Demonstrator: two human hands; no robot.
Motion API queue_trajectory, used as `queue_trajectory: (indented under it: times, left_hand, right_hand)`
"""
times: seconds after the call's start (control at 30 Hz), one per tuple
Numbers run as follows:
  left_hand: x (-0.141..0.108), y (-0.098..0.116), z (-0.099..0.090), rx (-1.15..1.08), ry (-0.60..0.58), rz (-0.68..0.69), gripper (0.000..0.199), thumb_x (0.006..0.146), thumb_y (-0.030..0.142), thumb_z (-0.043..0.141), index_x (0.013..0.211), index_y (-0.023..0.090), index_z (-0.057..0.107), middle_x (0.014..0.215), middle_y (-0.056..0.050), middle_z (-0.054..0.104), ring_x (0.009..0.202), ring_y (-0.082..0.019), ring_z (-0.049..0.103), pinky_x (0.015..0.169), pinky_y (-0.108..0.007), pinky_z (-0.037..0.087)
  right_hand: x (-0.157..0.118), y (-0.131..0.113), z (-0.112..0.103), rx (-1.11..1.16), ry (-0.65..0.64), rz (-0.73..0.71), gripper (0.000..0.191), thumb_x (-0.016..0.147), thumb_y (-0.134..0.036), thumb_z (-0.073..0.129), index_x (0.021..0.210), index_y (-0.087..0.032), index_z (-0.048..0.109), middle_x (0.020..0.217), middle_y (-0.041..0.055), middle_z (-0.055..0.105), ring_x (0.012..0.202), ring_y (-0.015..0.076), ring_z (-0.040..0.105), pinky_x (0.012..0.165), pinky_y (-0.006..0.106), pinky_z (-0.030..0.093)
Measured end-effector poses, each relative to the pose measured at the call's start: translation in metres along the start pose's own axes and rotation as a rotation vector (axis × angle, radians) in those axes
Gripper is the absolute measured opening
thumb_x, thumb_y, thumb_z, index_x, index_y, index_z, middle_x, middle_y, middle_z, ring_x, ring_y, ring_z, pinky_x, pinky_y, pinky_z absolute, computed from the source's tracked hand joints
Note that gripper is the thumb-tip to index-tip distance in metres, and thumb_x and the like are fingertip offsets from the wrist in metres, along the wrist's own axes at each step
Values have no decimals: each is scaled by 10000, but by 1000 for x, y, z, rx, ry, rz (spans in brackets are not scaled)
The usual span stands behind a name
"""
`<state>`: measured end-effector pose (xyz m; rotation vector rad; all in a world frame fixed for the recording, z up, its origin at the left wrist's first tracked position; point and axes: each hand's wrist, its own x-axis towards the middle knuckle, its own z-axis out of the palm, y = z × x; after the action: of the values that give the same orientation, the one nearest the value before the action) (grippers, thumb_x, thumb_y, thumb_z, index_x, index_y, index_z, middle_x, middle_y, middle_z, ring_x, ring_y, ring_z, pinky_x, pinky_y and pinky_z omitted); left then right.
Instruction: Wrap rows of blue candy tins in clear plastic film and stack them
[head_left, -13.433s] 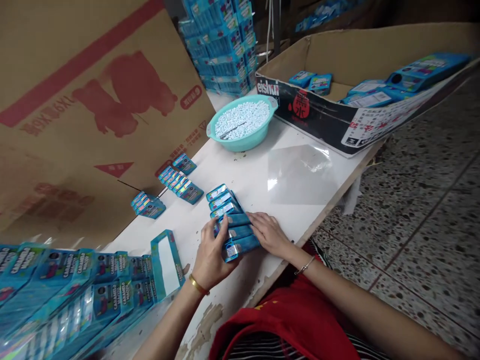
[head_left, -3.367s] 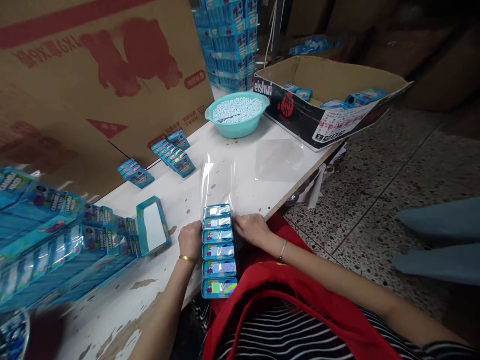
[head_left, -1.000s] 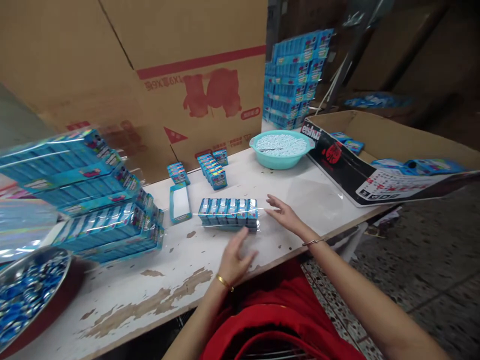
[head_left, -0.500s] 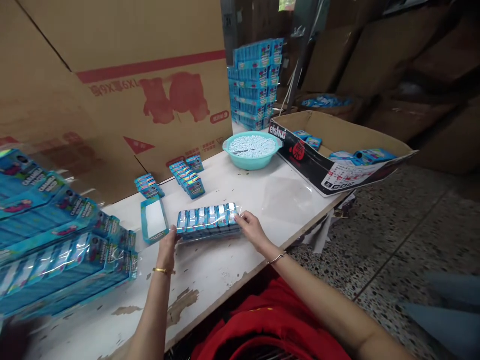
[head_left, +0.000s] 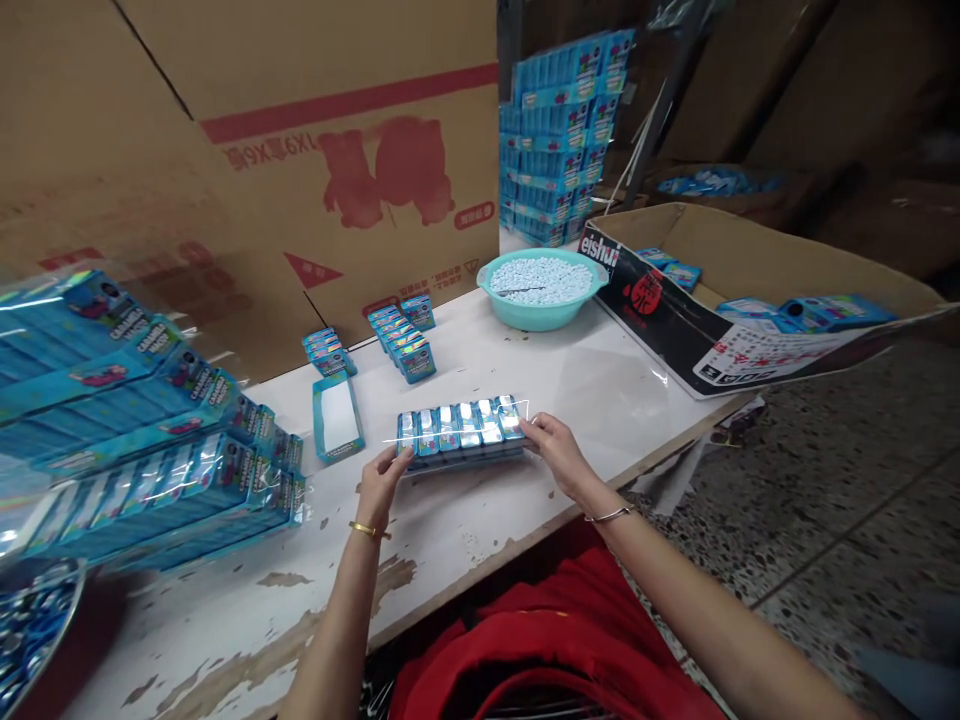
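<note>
A clear-wrapped pack of small blue candy boxes (head_left: 459, 428) lies in front of me on the white table, its boxes in one row. My left hand (head_left: 381, 488) pinches the pack's left end, thumb on top at the clear film. At the right end my right hand (head_left: 556, 448) has thumb and fingers closed on the wrap's corner. Beyond my left hand sits a blue tray (head_left: 358, 432) with a white bottom. Behind it stand a short row of small blue boxes (head_left: 328, 352) and a longer row (head_left: 403, 338).
Stacked wrapped packs (head_left: 150, 400) fill the left side, near a bowl (head_left: 79, 590) of shiny blue pieces. A teal bowl (head_left: 536, 312) of pale pellets stands at the back. Right of it is an open carton (head_left: 652, 325) with blue packs. A tall stack (head_left: 559, 140) rises behind.
My left hand has shifted from the pack's left side to its near left corner, thumb now over the film. The right hand keeps its hold. The whole view has shifted.
</note>
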<state>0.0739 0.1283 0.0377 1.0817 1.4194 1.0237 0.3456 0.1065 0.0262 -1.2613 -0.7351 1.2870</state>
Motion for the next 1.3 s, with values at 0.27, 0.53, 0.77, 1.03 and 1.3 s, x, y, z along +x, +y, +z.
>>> queue_trajectory:
  times: [0.27, 0.53, 0.77, 1.03, 1.3]
  left_hand:
    - [-2, 6, 3, 3, -47, 27, 542, 613, 541, 762, 973, 138, 718, 942, -76, 709, 1046, -273, 598, 915, -351, 459]
    - [17, 11, 4, 18, 241, 22, 512, 636, 619, 679, 833, 148, 674, 845, -41, 656, 806, -177, 549, 747, -292, 415]
    - [3, 30, 15, 68, 342, 146, 324, 671, 421, 636, 528, 193, 456, 496, 35, 453, 537, -118, 440, 584, -269, 369]
    - [-62, 97, -63, 19, 293, 256, 389, 660, 512, 671, 582, 177, 490, 520, 28, 472, 508, -93, 412, 534, -248, 332]
    - [-88, 217, -236, 144, 611, 407, 248, 794, 248, 613, 638, 115, 473, 529, 57, 447, 511, -27, 392, 541, -169, 266]
  right_hand:
    - [2, -4, -2, 55, -8, 30, 555, 570, -580, 784, 598, -186, 394, 650, -31, 452, 687, 123, 464, 644, 250, 390]
    - [15, -20, -6, -116, 38, 48, 583, 619, -747, 651, 707, -188, 509, 758, 15, 545, 725, 151, 509, 624, 266, 407]
    - [6, -33, -6, -267, -6, -146, 546, 543, -700, 718, 565, -179, 556, 583, 1, 483, 616, 142, 427, 600, 287, 336]
    - [-24, -105, 53, -302, -350, -212, 445, 700, -573, 715, 564, -184, 550, 598, 15, 483, 603, 134, 404, 571, 297, 311]
    - [-53, -160, 233, -49, -799, -299, 363, 850, -418, 636, 633, -137, 560, 658, -5, 513, 638, 88, 425, 634, 255, 339]
